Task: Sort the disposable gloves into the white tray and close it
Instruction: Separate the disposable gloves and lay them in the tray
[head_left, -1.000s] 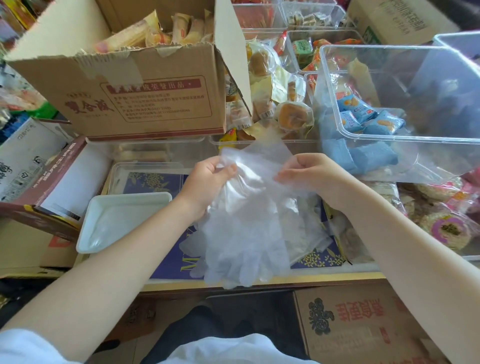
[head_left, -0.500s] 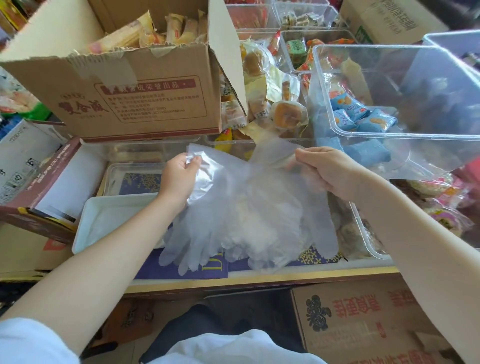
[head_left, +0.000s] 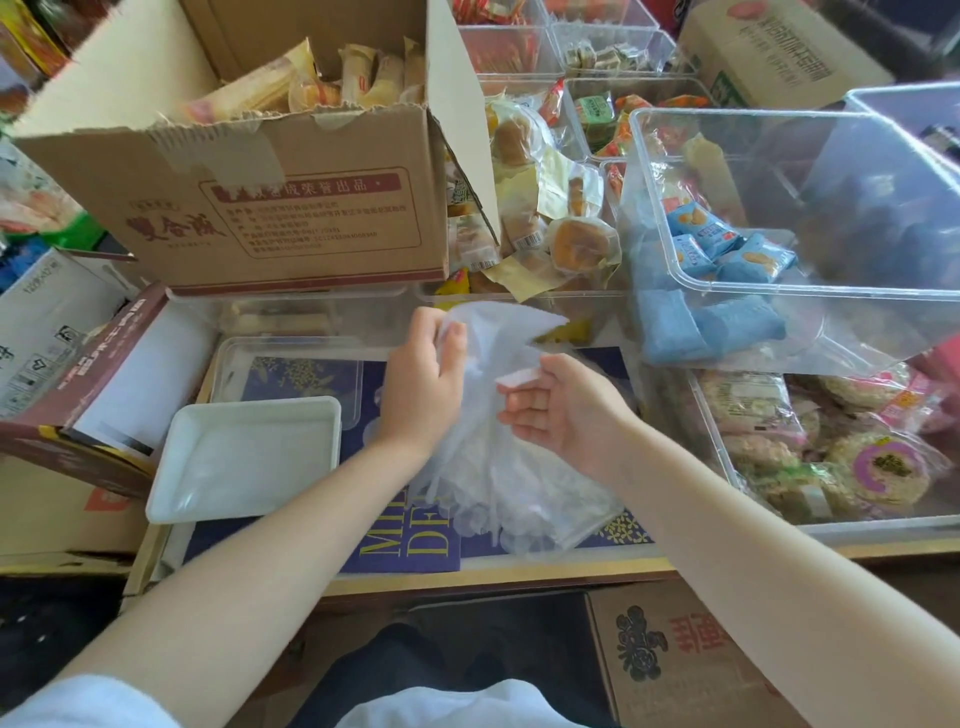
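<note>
A bunch of thin clear disposable gloves (head_left: 498, 467) hangs between my hands over the blue printed surface, its fingers drooping toward the front edge. My left hand (head_left: 423, 384) pinches the top cuffs of the bunch. My right hand (head_left: 563, 410) is palm up just to the right, its thumb and fingers curled around a fold of the glove film. The white tray (head_left: 244, 457) lies to the left of my left forearm with nothing visible inside. A clear plastic lid (head_left: 291, 374) lies flat just behind the tray.
An open cardboard box (head_left: 291, 208) of wrapped snacks stands behind. A large clear bin (head_left: 810, 228) with blue packets leans at the right over another bin (head_left: 831, 447) of rice cakes. A brown carton (head_left: 78, 384) lies at the left. A wooden edge (head_left: 519, 574) borders the front.
My hands have come together from holding the gloves spread wide. The bunch is now gathered narrow between them, and my right hand has turned palm up below the left.
</note>
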